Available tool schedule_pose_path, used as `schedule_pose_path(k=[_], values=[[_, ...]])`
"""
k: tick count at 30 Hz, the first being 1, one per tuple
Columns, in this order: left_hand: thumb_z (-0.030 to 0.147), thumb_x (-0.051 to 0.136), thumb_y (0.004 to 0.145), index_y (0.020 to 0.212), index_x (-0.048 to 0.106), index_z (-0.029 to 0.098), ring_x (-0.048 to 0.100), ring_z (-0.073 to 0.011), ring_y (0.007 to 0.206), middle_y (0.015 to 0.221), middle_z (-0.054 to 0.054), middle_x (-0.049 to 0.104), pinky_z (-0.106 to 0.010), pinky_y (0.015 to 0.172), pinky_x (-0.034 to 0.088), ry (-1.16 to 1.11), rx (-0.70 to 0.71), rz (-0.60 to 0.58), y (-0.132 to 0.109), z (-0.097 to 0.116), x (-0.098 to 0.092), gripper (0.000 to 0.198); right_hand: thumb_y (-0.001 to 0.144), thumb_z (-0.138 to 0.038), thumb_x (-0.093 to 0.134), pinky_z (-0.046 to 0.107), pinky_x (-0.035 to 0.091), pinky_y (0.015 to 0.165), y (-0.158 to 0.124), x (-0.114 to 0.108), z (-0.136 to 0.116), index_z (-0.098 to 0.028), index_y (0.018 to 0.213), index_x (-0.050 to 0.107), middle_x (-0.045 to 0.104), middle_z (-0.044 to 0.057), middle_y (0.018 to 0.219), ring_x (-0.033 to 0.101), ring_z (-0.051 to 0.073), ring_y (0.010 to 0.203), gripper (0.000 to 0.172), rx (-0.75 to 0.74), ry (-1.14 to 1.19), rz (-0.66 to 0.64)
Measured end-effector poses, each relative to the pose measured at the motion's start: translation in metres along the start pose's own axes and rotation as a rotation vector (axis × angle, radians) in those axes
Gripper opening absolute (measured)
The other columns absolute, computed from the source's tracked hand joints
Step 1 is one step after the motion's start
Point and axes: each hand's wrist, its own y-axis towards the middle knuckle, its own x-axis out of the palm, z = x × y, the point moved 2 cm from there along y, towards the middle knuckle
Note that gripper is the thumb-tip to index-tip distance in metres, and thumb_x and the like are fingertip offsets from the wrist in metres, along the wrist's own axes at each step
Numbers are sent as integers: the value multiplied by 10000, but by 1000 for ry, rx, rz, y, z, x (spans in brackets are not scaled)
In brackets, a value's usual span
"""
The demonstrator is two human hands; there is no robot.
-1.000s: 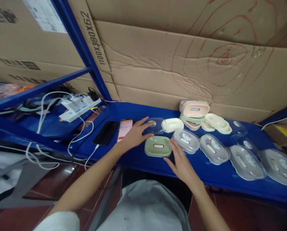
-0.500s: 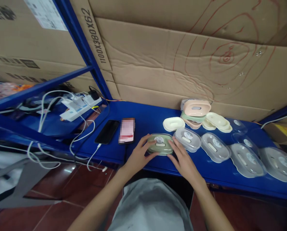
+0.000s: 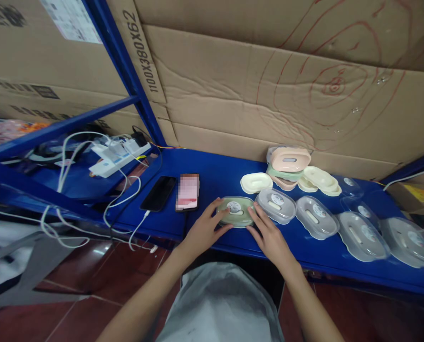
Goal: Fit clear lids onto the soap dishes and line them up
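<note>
A green soap box (image 3: 239,219) with a clear lid and a round white sticker lies flat on the blue shelf in front of me. My left hand (image 3: 212,225) grips its left end, thumb at the near edge and fingers over the lid. From the opposite end my right hand (image 3: 267,230) holds the same box, fingers on the lid's right side. Just right of that hand sits a grey soap box (image 3: 277,209) with a clear lid. Further along the row are more grey ones, including a second grey soap box (image 3: 316,218).
Behind the row, pink and green soap boxes (image 3: 290,161) are stacked against the cardboard, beside cream inserts (image 3: 256,183). Loose clear lids (image 3: 352,186) lie at right. Left of my hands are a black phone (image 3: 159,194), a lit phone (image 3: 188,191) and a power strip (image 3: 121,159) with white cables.
Both hands stay on the green soap box in nearly the same place. The whole view has shifted very slightly; nothing else has visibly moved.
</note>
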Motion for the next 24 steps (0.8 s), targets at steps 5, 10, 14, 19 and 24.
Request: schedule_pose_path(k=[5, 10, 14, 19, 24], values=[[303, 722, 975, 1358, 641, 223, 609, -360, 1398, 1476, -180, 622, -523, 1131, 558, 275, -106, -47, 40, -19, -13, 400, 1098, -325, 513, 513, 476, 1237, -2, 3, 4, -314, 1742, 129, 359, 112, 1731, 412, 290, 1573, 750, 27, 8, -11], [122, 539, 989, 1496, 522, 129, 449, -425, 1529, 1603, -270, 491, -689, 1214, 379, 350, -153, -3, 100, -42, -13, 508, 1093, -327, 520, 520, 532, 1182, -3, 2, 4, -294, 1682, 360, 530, 120, 1623, 564, 292, 1462, 611, 4, 8, 1], [217, 527, 1044, 1573, 469, 184, 462, -303, 1541, 1678, -169, 449, -493, 1257, 399, 288, 14, -124, 118, -21, 17, 534, 1076, -238, 515, 500, 510, 1174, -6, -5, 0, -302, 1537, 561, 646, 98, 1489, 619, 266, 1381, 468, -48, -35, 172], [247, 607, 1023, 1535, 520, 217, 551, -315, 1449, 1576, -133, 576, -537, 1246, 375, 283, 147, -321, 112, 4, 42, 521, 1056, -298, 550, 640, 423, 1162, -12, -12, 7, -285, 1458, 618, 611, 147, 1493, 559, 364, 1399, 408, 261, -236, 447], [199, 635, 999, 1344, 647, 209, 696, -305, 1135, 1244, -127, 716, -448, 999, 540, 343, 64, -285, 82, 1, 17, 345, 1079, -317, 486, 672, 359, 1229, -6, -4, 17, -274, 1591, 485, 562, 144, 1572, 490, 356, 1490, 514, 266, -230, 327]])
